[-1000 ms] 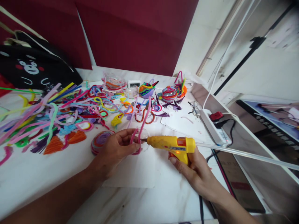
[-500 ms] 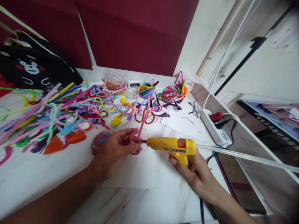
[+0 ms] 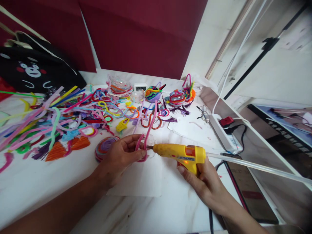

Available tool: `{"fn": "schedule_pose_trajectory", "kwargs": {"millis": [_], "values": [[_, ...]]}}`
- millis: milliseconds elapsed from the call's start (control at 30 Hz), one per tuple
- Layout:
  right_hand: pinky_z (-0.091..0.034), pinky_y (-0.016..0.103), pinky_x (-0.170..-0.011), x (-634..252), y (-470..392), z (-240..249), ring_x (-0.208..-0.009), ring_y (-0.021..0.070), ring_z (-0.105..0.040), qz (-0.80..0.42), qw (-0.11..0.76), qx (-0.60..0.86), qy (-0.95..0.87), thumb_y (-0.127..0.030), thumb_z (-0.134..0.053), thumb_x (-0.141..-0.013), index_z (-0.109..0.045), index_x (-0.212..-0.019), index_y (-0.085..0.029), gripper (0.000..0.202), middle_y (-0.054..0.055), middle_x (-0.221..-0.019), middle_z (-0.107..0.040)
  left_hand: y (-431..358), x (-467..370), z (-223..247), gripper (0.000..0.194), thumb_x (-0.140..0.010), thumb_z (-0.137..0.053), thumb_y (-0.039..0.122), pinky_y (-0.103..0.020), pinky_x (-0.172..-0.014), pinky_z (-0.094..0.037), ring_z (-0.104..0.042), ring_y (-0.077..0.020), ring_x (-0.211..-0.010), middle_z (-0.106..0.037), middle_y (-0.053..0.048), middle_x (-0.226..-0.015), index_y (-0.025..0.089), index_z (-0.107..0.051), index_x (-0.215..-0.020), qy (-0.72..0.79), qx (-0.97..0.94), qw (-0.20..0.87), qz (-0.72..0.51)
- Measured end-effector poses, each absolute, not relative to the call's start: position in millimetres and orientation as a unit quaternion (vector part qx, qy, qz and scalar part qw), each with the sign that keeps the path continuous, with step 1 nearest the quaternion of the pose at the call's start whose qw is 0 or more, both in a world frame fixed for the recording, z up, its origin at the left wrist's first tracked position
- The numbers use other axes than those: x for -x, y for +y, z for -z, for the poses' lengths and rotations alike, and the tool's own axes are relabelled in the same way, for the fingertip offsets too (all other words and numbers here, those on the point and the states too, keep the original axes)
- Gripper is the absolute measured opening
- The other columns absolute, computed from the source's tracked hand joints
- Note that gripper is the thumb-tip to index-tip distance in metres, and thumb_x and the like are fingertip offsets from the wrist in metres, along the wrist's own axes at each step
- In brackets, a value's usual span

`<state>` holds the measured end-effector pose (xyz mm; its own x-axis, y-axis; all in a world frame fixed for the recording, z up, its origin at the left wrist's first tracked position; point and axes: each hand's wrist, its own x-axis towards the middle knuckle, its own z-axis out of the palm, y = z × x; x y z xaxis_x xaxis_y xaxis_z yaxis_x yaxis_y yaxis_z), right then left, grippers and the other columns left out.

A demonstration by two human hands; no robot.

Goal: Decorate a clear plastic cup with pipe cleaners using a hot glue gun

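Note:
Between the thumb and fingers of my left hand point(image 3: 122, 152) a pink pipe cleaner point(image 3: 151, 122) is pinched. It is bent into a loop, with one long end pointing up and away. My right hand point(image 3: 204, 182) grips a yellow hot glue gun point(image 3: 179, 153) by its handle, with a finger at the trigger. The gun's nozzle points left and is at the bent pipe cleaner, by my left fingertips; whether it touches cannot be made out. A clear glue stick point(image 3: 243, 162) sticks out of its back. Behind my left hand sits a ball wound in coloured pipe cleaners point(image 3: 105, 146), partly hidden.
Loose pipe cleaners point(image 3: 56, 120) and orange tassels point(image 3: 56, 150) cover the left. Decorated balls point(image 3: 176, 97) and a small digital clock point(image 3: 140, 87) stand at the back. At right are glasses point(image 3: 204, 113), a power strip point(image 3: 223, 133) and a phone point(image 3: 248, 188). White paper point(image 3: 136, 182) lies below my hands.
The glue gun's rear has shifted very slightly right and down. My left hand and the pink pipe cleaner have hardly moved.

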<state>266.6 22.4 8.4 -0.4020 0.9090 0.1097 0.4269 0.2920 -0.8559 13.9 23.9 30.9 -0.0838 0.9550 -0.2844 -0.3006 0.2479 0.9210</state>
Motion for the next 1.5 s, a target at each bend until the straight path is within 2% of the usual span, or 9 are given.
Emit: {"fn": "schedule_pose_trajectory", "kwargs": {"millis": [333, 700, 867, 1100, 1300, 1500], "values": [[-0.051, 0.032, -0.079, -267, 21, -5, -0.092, 0.0188, -0.060, -0.394, 0.328, 0.416, -0.751, -0.031, -0.053, -0.096, -0.046, -0.122, -0.028, 0.027, 0.006, -0.114, -0.060, 23, -12, -29, 0.047, -0.054, -0.087, 0.017, -0.022, -0.063, -0.054, -0.068, -0.0135, -0.069, -0.076, -0.003, -0.082, 0.016, -0.070, -0.098, 0.516, -0.308, 0.602, -0.526], [-0.053, 0.032, -0.078, -264, 21, -5, -0.092, 0.0186, -0.061, -0.383, 0.341, 0.395, -0.763, -0.026, -0.051, -0.097, -0.044, -0.123, -0.029, 0.027, 0.006, -0.110, -0.060, 23, -14, -29, 0.046, -0.054, -0.086, 0.016, -0.024, -0.063, -0.054, -0.069, -0.0154, -0.070, -0.075, -0.004, -0.083, 0.016, -0.070, -0.098, 0.523, -0.307, 0.598, -0.524], [-0.051, 0.033, -0.082, -265, 19, -4, -0.096, 0.0197, -0.059, -0.389, 0.327, 0.397, -0.765, -0.026, -0.051, -0.098, -0.043, -0.126, -0.031, 0.030, 0.006, -0.112, -0.059, 24, -13, -29, 0.047, -0.054, -0.086, 0.015, -0.021, -0.061, -0.054, -0.068, -0.0132, -0.068, -0.076, -0.004, -0.083, 0.015, -0.069, -0.098, 0.514, -0.304, 0.604, -0.527], [-0.050, 0.031, -0.081, -267, 19, -1, -0.092, 0.0179, -0.058, -0.390, 0.325, 0.392, -0.767, -0.024, -0.049, -0.098, -0.042, -0.125, -0.032, 0.029, 0.005, -0.110, -0.059, 23, -11, -29, 0.049, -0.056, -0.086, 0.015, -0.020, -0.062, -0.054, -0.069, -0.0122, -0.069, -0.076, -0.003, -0.084, 0.015, -0.068, -0.101, 0.505, -0.305, 0.606, -0.533], [-0.051, 0.029, -0.080, -266, 19, 0, -0.092, 0.0173, -0.058, -0.379, 0.335, 0.395, -0.767, -0.023, -0.051, -0.097, -0.040, -0.127, -0.032, 0.034, 0.005, -0.108, -0.058, 23, -12, -29, 0.048, -0.055, -0.087, 0.015, -0.020, -0.061, -0.054, -0.068, -0.0119, -0.068, -0.076, -0.003, -0.083, 0.015, -0.068, -0.099, 0.505, -0.299, 0.609, -0.534], [-0.052, 0.029, -0.080, -268, 18, 6, -0.092, 0.0177, -0.058, -0.377, 0.359, 0.392, -0.758, -0.022, -0.052, -0.096, -0.032, -0.136, -0.032, 0.046, 0.005, -0.110, -0.057, 21, -14, -29, 0.049, -0.055, -0.086, 0.016, -0.021, -0.061, -0.054, -0.067, -0.0120, -0.068, -0.076, -0.003, -0.084, 0.015, -0.068, -0.100, 0.516, -0.291, 0.608, -0.528]]}}
